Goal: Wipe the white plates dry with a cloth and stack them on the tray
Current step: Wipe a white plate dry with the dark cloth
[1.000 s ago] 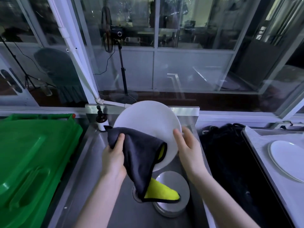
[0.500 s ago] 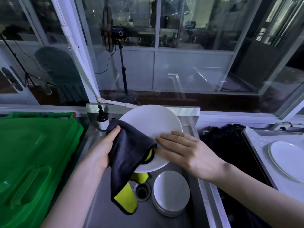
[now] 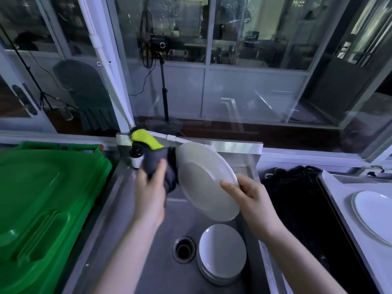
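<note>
Two hands work above the sink [image 3: 148,262], near its far edge: the left hand [image 3: 150,194] curls its fingers round the bunched cloth [image 3: 158,166] at the tilted plate [image 3: 203,183]'s left rim; the right hand [image 3: 250,194] pinches the right rim. Half a second earlier it lay flat on the plate, the cloth hanging lower

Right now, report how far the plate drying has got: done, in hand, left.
Done: one white plate lies on the tray at the right. In hand: the right hand pinches the rim of a tilted plate over the sink, while the left hand grips the cloth at its left edge. Left: finishing that plate, then the stack of plates in the sink beside the drain.
</note>
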Motion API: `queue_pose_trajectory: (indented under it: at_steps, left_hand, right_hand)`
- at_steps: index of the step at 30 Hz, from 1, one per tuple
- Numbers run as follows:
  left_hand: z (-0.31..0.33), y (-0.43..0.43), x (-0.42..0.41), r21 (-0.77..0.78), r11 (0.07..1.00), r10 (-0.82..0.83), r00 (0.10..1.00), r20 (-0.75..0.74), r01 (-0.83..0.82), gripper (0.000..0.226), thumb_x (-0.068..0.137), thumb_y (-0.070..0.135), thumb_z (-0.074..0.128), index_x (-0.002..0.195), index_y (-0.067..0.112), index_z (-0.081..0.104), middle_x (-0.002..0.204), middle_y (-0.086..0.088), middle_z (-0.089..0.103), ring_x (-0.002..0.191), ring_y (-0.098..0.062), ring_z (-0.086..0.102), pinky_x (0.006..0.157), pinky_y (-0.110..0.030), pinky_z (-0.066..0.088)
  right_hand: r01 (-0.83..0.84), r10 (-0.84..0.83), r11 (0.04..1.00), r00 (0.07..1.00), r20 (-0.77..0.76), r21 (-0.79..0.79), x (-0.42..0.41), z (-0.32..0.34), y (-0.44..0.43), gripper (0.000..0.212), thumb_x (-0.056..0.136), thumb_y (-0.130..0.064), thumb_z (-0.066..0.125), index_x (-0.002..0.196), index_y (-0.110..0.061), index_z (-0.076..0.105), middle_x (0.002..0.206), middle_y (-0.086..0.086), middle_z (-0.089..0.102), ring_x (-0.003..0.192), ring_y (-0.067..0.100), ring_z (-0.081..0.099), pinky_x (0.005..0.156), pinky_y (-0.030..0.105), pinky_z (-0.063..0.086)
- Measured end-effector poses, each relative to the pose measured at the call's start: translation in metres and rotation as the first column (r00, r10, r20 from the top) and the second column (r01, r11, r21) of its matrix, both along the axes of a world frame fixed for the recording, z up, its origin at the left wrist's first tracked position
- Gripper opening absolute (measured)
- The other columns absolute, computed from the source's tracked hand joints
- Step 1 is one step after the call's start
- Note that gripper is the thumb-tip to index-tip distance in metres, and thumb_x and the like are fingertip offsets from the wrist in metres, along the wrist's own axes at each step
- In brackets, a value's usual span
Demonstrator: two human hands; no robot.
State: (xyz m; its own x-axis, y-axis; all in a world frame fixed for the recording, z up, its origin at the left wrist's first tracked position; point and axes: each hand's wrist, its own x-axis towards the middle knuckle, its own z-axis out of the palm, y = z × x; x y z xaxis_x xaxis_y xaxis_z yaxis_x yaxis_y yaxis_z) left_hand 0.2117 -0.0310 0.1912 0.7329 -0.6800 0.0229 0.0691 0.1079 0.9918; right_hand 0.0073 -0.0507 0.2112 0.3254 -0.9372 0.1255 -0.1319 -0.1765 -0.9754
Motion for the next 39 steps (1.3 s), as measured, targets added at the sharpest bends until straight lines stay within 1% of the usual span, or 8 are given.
queue_pose_trajectory:
  at_steps: [4, 7, 11, 17, 23, 29, 35, 39]
  left_hand:
    - [-0.003, -0.003, -0.037, 0.002, 0.912, -0.369, 0.817, 0.443, 0.411, 0.058, 0.090, 0.035, 0.058, 0.143, 0.039, 0.037, 0.155, 0.011, 0.036, 0.143, 0.001, 0.027, 0.116, -0.021, 0.023]
    - [-0.007, -0.004, -0.047, 0.015, 0.875, -0.401, 0.708, 0.582, 0.483, 0.051, 0.096, 0.033, 0.045, 0.142, 0.046, 0.026, 0.161, 0.016, 0.016, 0.148, 0.002, 0.005, 0.122, -0.028, 0.007]
    - [-0.010, -0.007, -0.052, 0.009, 0.862, -0.389, 0.651, 0.652, 0.507, 0.044, 0.098, 0.039, 0.035, 0.141, 0.046, 0.027, 0.159, 0.018, 0.016, 0.150, -0.005, 0.008, 0.120, -0.020, 0.006]
    - [-0.003, -0.031, -0.035, 0.003, 0.919, -0.357, 0.832, 0.425, 0.393, 0.045, 0.099, 0.029, 0.037, 0.144, 0.026, 0.038, 0.155, 0.005, 0.035, 0.146, -0.010, 0.026, 0.121, -0.032, 0.017]
    - [-0.016, -0.022, -0.044, 0.028, 0.908, -0.272, 0.539, 0.797, 0.417, 0.046, 0.099, 0.036, 0.034, 0.145, 0.037, 0.030, 0.157, 0.011, 0.026, 0.150, -0.017, 0.014, 0.119, -0.045, 0.016]
    - [-0.013, -0.043, -0.016, 0.069, 0.918, -0.372, 0.789, 0.488, 0.391, 0.040, 0.104, 0.016, 0.040, 0.144, 0.017, 0.043, 0.153, 0.003, 0.040, 0.144, -0.012, 0.032, 0.117, -0.023, 0.020]
    - [-0.056, 0.002, -0.022, 0.049, 0.920, -0.363, 0.796, 0.485, 0.389, 0.043, 0.102, 0.031, 0.039, 0.143, 0.040, 0.035, 0.151, 0.005, 0.044, 0.141, -0.013, 0.039, 0.114, -0.036, 0.031]
    - [-0.060, 0.001, -0.038, -0.005, 0.910, -0.364, 0.804, 0.471, 0.414, 0.046, 0.099, 0.023, 0.038, 0.140, 0.041, 0.030, 0.153, 0.015, 0.034, 0.144, 0.000, 0.027, 0.119, -0.026, 0.024]
  right_hand:
    - [-0.069, 0.070, 0.998, 0.984, 0.163, -0.009, 0.012, -0.002, 0.006, 0.013, 0.095, -0.026, 0.063, 0.095, -0.021, 0.074, 0.078, 0.001, 0.069, 0.075, 0.009, 0.060, 0.065, 0.022, 0.045]
    - [-0.044, 0.044, 0.999, 0.978, 0.203, -0.008, 0.014, 0.004, 0.001, 0.017, 0.099, -0.016, 0.061, 0.097, -0.024, 0.076, 0.084, 0.002, 0.075, 0.079, 0.011, 0.065, 0.070, 0.028, 0.051]
    - [-0.015, 0.015, 1.000, 0.979, 0.205, 0.000, 0.013, 0.005, -0.002, 0.018, 0.098, -0.010, 0.061, 0.092, -0.018, 0.076, 0.080, 0.001, 0.072, 0.075, 0.012, 0.061, 0.068, 0.031, 0.048]
    - [-0.067, 0.057, 0.997, 0.975, 0.215, 0.043, 0.007, -0.001, 0.004, 0.024, 0.092, -0.025, 0.063, 0.109, -0.014, 0.074, 0.097, 0.024, 0.072, 0.083, 0.023, 0.066, 0.072, 0.045, 0.050]
    - [-0.023, 0.009, 0.998, 0.969, 0.246, 0.053, 0.007, -0.001, -0.007, 0.022, 0.094, -0.020, 0.062, 0.110, -0.014, 0.075, 0.100, 0.018, 0.075, 0.092, 0.037, 0.069, 0.085, 0.055, 0.053]
    - [-0.079, 0.009, 0.975, 0.948, 0.319, 0.207, -0.003, -0.007, -0.004, 0.032, 0.086, -0.032, 0.069, 0.114, -0.016, 0.074, 0.108, 0.020, 0.073, 0.093, 0.030, 0.071, 0.071, 0.049, 0.056]
    - [-0.037, -0.178, 0.934, 0.815, 0.551, 0.356, -0.021, -0.008, -0.013, 0.025, 0.084, -0.021, 0.064, 0.104, -0.014, 0.078, 0.104, 0.015, 0.075, 0.091, 0.024, 0.072, 0.069, 0.034, 0.060]
    - [-0.027, -0.226, 0.916, 0.789, 0.572, 0.400, -0.020, -0.010, -0.015, 0.029, 0.085, -0.019, 0.062, 0.108, -0.015, 0.078, 0.112, 0.015, 0.073, 0.098, 0.025, 0.071, 0.081, 0.034, 0.059]
